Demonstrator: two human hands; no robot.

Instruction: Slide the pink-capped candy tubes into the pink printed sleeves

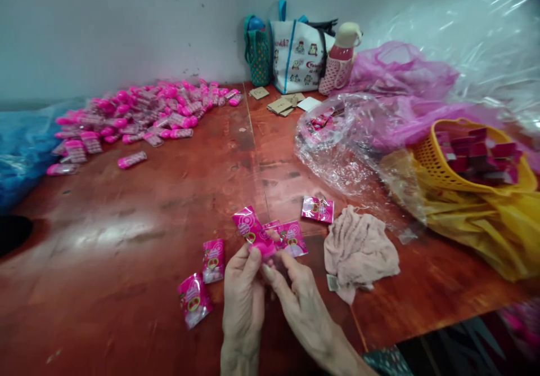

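Pink glossy foil sachet (252,231), printed with white rings, sits at the lower middle of the frame, tilted and lifted just off the red-brown wooden table (139,213). Both hands pinch it from below: the left hand (243,291) with thumb and forefinger pressed together on its lower edge, the right hand (295,294) with fingertips closed on the same end, perhaps also on a second small packet, though blur makes that hard to tell.

Just behind the fingers lies another pink sachet (292,237), flat on the table. Two more pink sachets (213,260) (193,299) rest to the lower left of the hands, and one (318,209) lies to the upper right. A crumpled pale pink cloth (358,249) sits just right of the hands.

Farther right, a yellow woven plastic basket (434,162) holding dark red boxes stands on a yellow plastic bag (476,224), beside a crinkled clear plastic bag (337,139). In the upper left, a heap of pink-capped clear tubes (139,114) spreads over the table. At the upper middle, against the wall, stand a white printed tote bag (297,55) and a teal woven bag (258,52).
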